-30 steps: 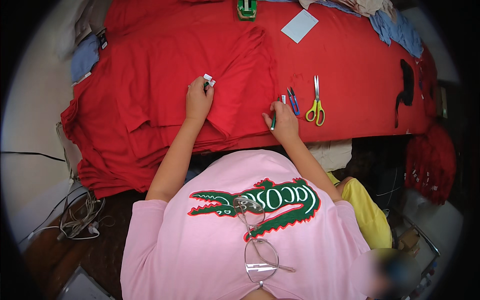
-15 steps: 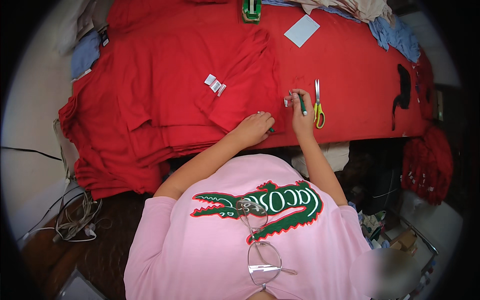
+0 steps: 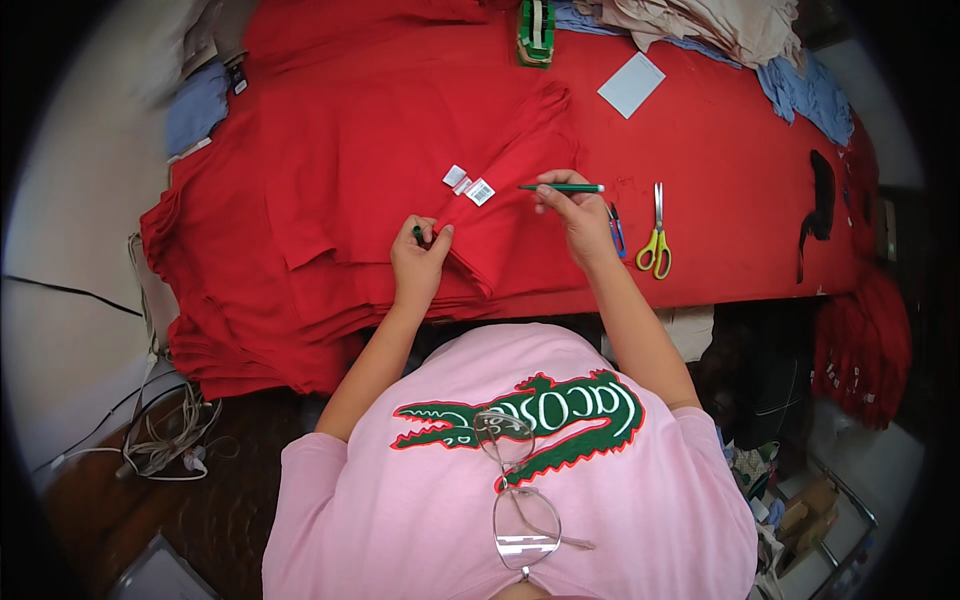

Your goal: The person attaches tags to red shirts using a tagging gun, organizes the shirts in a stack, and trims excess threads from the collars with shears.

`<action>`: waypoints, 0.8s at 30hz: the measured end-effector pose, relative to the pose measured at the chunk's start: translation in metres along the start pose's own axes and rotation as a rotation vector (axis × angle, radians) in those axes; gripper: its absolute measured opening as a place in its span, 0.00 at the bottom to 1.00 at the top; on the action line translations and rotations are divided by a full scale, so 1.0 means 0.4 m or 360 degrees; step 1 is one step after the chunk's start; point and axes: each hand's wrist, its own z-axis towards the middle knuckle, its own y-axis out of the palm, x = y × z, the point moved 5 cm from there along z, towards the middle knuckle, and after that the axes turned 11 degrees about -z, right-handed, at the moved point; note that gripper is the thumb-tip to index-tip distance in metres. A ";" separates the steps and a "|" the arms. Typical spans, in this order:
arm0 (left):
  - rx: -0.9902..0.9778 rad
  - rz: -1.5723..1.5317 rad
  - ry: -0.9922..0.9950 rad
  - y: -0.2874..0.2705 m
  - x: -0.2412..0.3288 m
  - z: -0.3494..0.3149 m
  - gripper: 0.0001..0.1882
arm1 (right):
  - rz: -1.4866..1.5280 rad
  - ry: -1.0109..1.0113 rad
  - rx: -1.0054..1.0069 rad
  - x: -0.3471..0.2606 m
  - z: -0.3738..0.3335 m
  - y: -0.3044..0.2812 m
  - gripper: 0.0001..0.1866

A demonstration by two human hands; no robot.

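Observation:
My right hand (image 3: 572,212) pinches a slim green marker (image 3: 575,188), held sideways above the red cloth, its dark tip toward the left. My left hand (image 3: 420,262) is bent over the near part of a folded red garment (image 3: 500,225), with a small dark green cap (image 3: 418,235) between its fingers. Whether those fingers also grip the cloth, I cannot tell. White labels (image 3: 470,187) lie on the garment, between the two hands. Just right of my right wrist rests a small blue tool (image 3: 617,232), partly covered, and beyond it yellow-handled scissors (image 3: 656,240), blades pointing away.
More red garments (image 3: 230,230) pile up at the left. Toward the back are a green tape dispenser (image 3: 536,35), a white card (image 3: 632,85) and pale and blue clothes (image 3: 720,30). A black strip (image 3: 820,200) lies on the red-covered table (image 3: 730,230) at the right.
My left hand has moved left along the garment with the cap. My right hand has turned the marker from upright to sideways. The blue tool now shows beside it. The whole view has shifted slightly.

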 end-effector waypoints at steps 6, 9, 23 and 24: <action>-0.0130 0.1001 0.0460 0.037 0.021 0.034 0.14 | 0.0294 0.0086 0.0083 0.110 0.134 0.110 0.09; -0.0279 0.0881 0.0877 0.111 0.086 0.072 0.15 | 0.0265 0.0109 0.0080 0.106 0.149 0.107 0.11; 0.0115 -0.0590 -0.0299 0.094 -0.107 0.161 0.19 | -0.0839 -0.0491 0.0005 0.034 0.108 0.154 0.04; 0.0122 -0.0597 -0.0298 0.093 -0.111 0.162 0.19 | -0.0882 -0.0530 0.0005 0.031 0.108 0.158 0.04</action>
